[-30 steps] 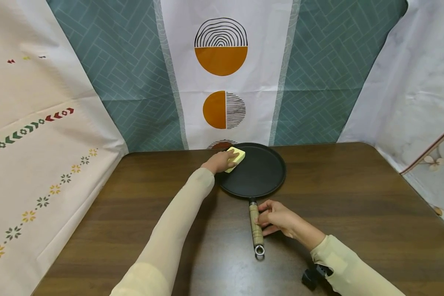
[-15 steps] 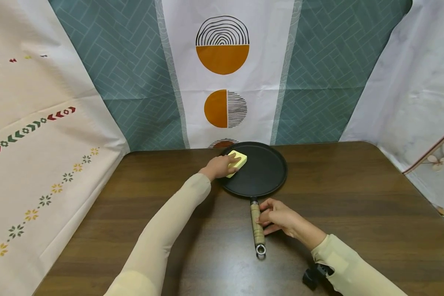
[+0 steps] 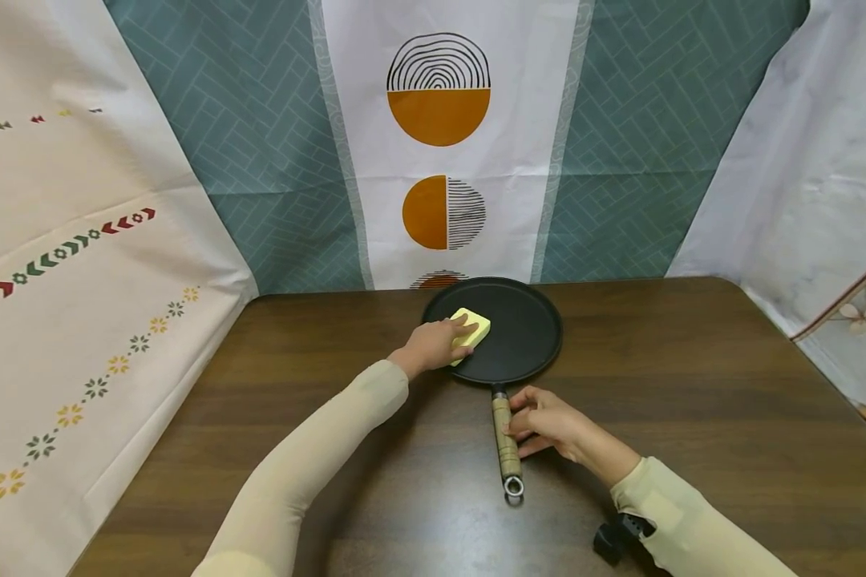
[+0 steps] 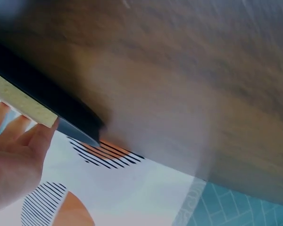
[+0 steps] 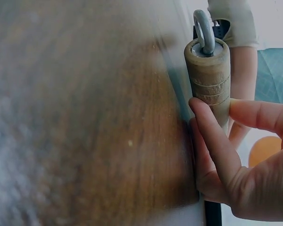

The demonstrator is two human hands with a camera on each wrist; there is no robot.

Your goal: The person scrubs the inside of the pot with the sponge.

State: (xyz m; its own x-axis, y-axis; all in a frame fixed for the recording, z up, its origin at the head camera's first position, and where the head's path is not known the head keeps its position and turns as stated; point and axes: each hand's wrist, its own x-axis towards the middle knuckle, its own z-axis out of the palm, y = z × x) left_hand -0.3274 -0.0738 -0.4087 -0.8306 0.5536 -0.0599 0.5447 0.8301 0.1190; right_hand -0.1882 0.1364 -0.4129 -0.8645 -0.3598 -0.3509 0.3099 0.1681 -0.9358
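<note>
A black flat griddle pan (image 3: 523, 328) lies on the table, its wooden handle (image 3: 501, 417) with a metal ring pointing toward me. On the left part of its surface, my left hand (image 3: 430, 346) holds a yellow sponge (image 3: 480, 328), fingers spread over its top. From the left wrist view, the fingertips meet the face and edge of the sponge (image 4: 23, 101), close against the dark pan. My right hand (image 3: 552, 426) pinches the handle from the right side. The right wrist view shows thumb and fingers on either side of the handle (image 5: 209, 77).
The brown wooden table (image 3: 693, 385) reaches back to a green and white patterned cloth (image 3: 274, 160). Cream cloth (image 3: 115, 280) hangs at left, pale cloth (image 3: 823, 184) at right. A black wrist device (image 3: 613, 541) sits under the right sleeve.
My left hand has slid the sponge toward me and slightly right across the pan. The right hand keeps its hold on the handle; the pan shows hardly any movement.
</note>
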